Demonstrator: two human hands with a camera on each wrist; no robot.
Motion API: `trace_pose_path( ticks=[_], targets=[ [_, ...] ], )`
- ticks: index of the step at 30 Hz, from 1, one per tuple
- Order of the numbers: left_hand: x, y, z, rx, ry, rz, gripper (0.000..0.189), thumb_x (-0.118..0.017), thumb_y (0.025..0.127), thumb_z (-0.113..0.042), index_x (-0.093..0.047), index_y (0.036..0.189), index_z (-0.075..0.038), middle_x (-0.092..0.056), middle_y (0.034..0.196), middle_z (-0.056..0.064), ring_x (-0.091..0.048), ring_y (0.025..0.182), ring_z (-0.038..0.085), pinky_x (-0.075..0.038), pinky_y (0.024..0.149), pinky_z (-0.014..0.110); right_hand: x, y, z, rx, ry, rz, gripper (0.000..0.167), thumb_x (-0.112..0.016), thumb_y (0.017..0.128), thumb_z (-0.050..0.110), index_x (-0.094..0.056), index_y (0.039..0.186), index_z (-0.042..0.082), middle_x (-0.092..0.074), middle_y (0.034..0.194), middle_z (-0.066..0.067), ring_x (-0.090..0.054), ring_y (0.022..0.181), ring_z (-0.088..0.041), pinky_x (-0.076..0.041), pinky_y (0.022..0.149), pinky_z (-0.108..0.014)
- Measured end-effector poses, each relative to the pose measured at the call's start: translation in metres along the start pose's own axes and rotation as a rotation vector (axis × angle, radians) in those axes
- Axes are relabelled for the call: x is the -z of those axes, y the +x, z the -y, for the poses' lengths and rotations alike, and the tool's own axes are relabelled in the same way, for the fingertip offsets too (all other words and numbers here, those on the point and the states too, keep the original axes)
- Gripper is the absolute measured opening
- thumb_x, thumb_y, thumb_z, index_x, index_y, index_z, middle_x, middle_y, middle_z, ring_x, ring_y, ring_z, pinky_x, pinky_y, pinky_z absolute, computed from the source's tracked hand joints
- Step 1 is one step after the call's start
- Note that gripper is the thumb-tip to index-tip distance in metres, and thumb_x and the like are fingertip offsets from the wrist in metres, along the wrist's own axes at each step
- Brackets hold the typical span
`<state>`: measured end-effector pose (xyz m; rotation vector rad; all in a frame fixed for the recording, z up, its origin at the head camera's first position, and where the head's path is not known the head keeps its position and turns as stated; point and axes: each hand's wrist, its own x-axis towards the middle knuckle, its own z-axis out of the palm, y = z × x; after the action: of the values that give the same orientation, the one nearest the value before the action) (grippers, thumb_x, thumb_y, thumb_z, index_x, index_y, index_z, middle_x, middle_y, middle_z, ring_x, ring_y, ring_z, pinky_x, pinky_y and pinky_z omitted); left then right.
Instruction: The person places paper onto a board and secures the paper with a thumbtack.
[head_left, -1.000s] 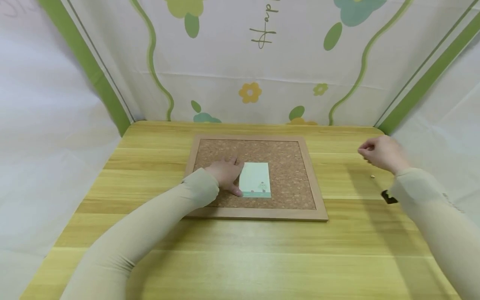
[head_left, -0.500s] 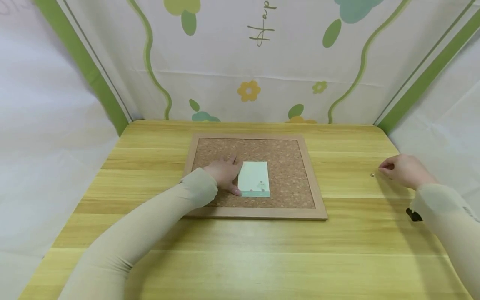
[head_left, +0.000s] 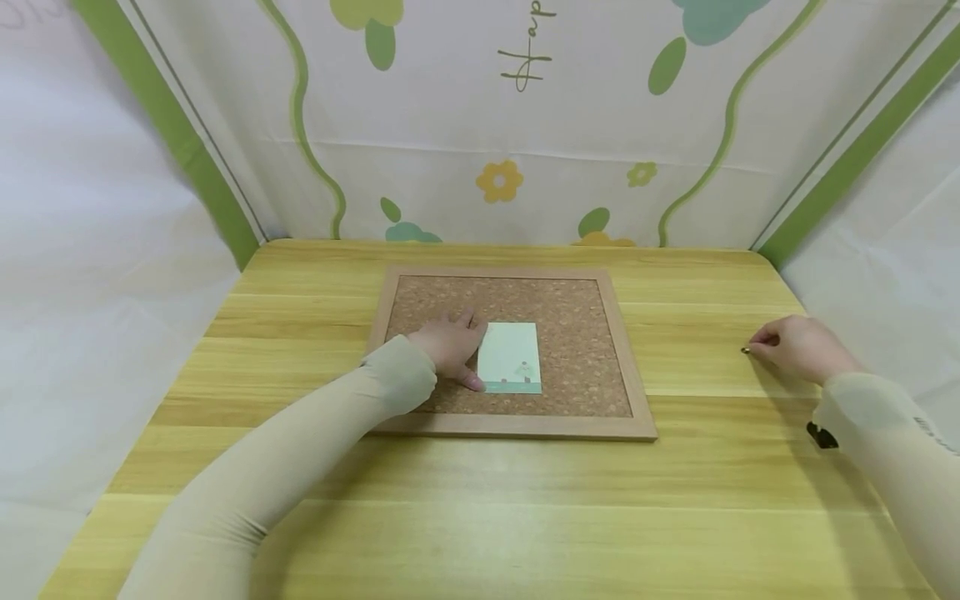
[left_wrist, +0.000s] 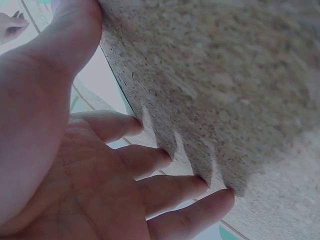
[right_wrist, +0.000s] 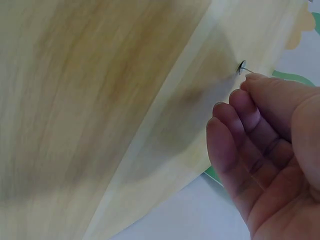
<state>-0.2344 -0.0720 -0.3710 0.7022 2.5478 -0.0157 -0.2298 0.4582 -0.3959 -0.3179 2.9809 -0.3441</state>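
A framed cork board (head_left: 577, 350) lies on the wooden table, with a pale green paper card (head_left: 507, 354) printed with a small picture on it. My left hand (head_left: 447, 346) rests on the board with fingers spread, its thumb and fingertips at the card's left edge. In the left wrist view, the fingertips (left_wrist: 160, 157) press on the cork. To the right, my right hand (head_left: 806, 348) is low over the table. Its thumb and finger pinch the pin of a small metal thumbtack (right_wrist: 242, 66), whose round head points away from them; the other fingers are curled.
The wooden table (head_left: 480, 517) extends around the board. Behind it hangs a white cloth (head_left: 420, 108) with printed flowers, and white cloth walls stand at both sides. A dark object (head_left: 822, 435) shows under the right wrist.
My right hand has moved right and down toward the table, then slightly left, so its fingertips meet the thumbtack. The left hand, card and board have stayed put.
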Motion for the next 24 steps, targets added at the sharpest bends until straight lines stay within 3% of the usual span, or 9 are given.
trace_pose_path(
  ticks=[14, 20, 24],
  targets=[
    [0.0, 0.002, -0.001, 0.014, 0.004, -0.001, 0.112, -0.07, 0.078, -0.058, -0.011, 0.16, -0.009, 0.001, 0.163, 0.021, -0.011, 0.143, 0.053, -0.028, 0.11, 0.06, 0.0, 0.002, 0.008, 0.006, -0.013, 0.029, 0.017, -0.065, 0.094, 0.013, -0.074, 0.092, -0.001, -0.072, 0.087, -0.012, -0.066, 0.082, -0.035, -0.048, 0.079, -0.058],
    [-0.001, 0.003, -0.001, 0.016, 0.012, 0.001, 0.112, -0.07, 0.078, -0.058, -0.011, 0.16, -0.009, 0.001, 0.163, 0.022, -0.012, 0.143, 0.053, -0.027, 0.111, 0.059, -0.003, 0.002, 0.009, 0.012, -0.019, 0.003, 0.018, -0.064, 0.094, 0.014, -0.073, 0.093, -0.002, -0.071, 0.083, -0.009, -0.065, 0.077, -0.031, -0.049, 0.078, -0.056],
    [-0.001, 0.004, 0.0, 0.014, 0.018, 0.001, 0.113, -0.07, 0.078, -0.059, -0.01, 0.16, -0.009, 0.001, 0.163, 0.022, -0.012, 0.143, 0.053, -0.028, 0.11, 0.059, 0.002, 0.003, 0.018, 0.038, -0.006, -0.064, 0.02, -0.065, 0.095, 0.015, -0.071, 0.093, -0.004, -0.07, 0.08, -0.005, -0.063, 0.072, -0.023, -0.051, 0.072, -0.05]
  ],
)
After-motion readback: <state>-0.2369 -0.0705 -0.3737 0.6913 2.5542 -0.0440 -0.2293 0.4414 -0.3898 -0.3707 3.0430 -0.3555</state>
